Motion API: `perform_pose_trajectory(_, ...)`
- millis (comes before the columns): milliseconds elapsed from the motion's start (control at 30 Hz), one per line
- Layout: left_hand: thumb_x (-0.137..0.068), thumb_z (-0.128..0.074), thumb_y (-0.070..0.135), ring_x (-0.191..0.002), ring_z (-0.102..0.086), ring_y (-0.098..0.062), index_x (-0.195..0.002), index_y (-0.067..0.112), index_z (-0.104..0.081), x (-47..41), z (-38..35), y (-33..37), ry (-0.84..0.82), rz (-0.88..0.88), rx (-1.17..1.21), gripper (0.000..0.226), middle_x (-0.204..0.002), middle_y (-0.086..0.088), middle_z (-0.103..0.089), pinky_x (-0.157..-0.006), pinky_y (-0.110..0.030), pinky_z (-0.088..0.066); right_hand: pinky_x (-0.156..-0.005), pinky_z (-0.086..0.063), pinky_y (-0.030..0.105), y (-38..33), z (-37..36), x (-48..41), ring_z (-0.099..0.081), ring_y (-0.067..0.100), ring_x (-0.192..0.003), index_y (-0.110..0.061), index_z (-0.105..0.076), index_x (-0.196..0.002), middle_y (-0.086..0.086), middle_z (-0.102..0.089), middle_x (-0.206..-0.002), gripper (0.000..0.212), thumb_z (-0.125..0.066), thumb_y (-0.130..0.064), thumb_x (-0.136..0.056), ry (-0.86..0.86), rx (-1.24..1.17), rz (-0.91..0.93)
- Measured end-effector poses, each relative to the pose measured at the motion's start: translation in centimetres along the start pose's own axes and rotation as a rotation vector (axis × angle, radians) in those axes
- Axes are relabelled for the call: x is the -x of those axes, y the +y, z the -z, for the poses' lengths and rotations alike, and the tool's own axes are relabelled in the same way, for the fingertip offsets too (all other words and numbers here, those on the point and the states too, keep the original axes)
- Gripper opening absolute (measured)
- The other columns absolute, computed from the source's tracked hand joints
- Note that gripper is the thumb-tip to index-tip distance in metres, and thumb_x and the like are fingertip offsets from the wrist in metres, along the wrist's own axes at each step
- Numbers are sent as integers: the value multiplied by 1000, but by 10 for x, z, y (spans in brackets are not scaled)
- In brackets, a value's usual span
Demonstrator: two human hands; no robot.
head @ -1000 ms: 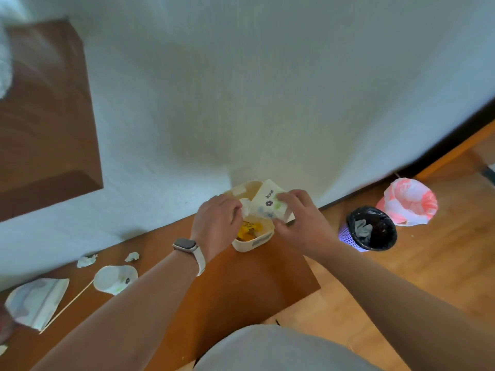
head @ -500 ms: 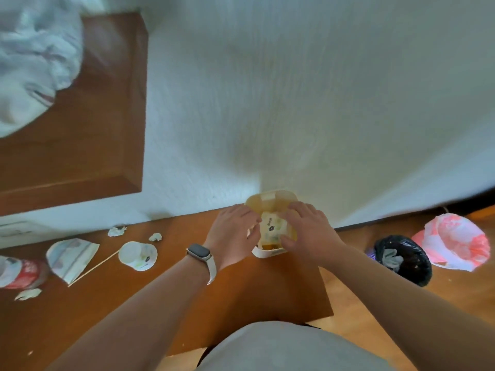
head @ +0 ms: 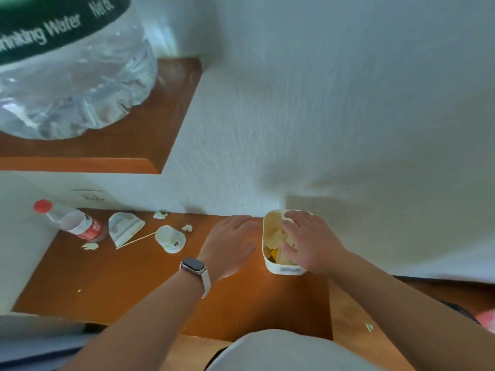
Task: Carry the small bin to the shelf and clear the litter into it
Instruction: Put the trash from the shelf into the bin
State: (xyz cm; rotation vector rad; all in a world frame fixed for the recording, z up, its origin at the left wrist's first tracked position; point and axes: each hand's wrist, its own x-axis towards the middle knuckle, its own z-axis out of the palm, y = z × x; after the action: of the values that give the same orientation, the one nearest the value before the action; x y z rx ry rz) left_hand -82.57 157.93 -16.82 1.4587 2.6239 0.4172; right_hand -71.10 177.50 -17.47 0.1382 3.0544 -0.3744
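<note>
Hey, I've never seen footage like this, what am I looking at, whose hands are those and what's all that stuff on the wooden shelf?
There is no machine: a person wears a camera on the head, looking down at their own bare hands. The small bin stands on the wooden shelf by the wall. The right hand presses litter into it; the left hand, wearing a watch, hovers beside it, holding nothing. Further left lie a bottle, a paper cup, a wrapper, a stick and paper scraps.

head cam | looks steeply down, close over shelf (head: 107, 285) | faces the wall (head: 334, 116)
</note>
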Motion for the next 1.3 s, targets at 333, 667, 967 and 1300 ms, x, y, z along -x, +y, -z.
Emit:
perform_pose_trajectory(333,-96,-43,46,-145,-22,-18,-147,31,-29,74,15,-10,-25,501,-194,54,-156,5,-27,-117,-40,-15,-110,-31,42,-44,-5,-24,-39,22,-134,-21,-44,-137,0,-44,-145,50,-38,-49,-96,-11,-9,320)
perform_pose_trajectory(667,-96,-39,52,-145,-22,-19,-147,32,-30,133,24,-33,-38,714,-258,55,-157,5,-28,-117,-42,-15,-109,-34,42,-91,-23,-55,-39,23,-134,-21,-44,-136,2,-45,-144,54,-37,-54,-95,-39,40,498)
perform_pose_trajectory(967,-97,-40,49,-146,-21,-20,-148,32,-28,154,27,-110,-59,730,-211,55,-158,4,-25,-118,-43,-17,-111,-32,41,-139,-41,-101,-36,23,-137,-21,-42,-139,3,-40,-149,54,-38,-53,-95,-72,61,438)
perform_pose_trajectory(1300,-98,-42,44,-145,-22,-20,-147,31,-30,180,12,-243,-146,630,-74,52,-158,3,-26,-117,-41,-20,-105,-40,37,-222,-84,-164,-44,19,-130,-26,-39,-138,-3,-44,-144,52,-49,-50,-93,-162,101,255)
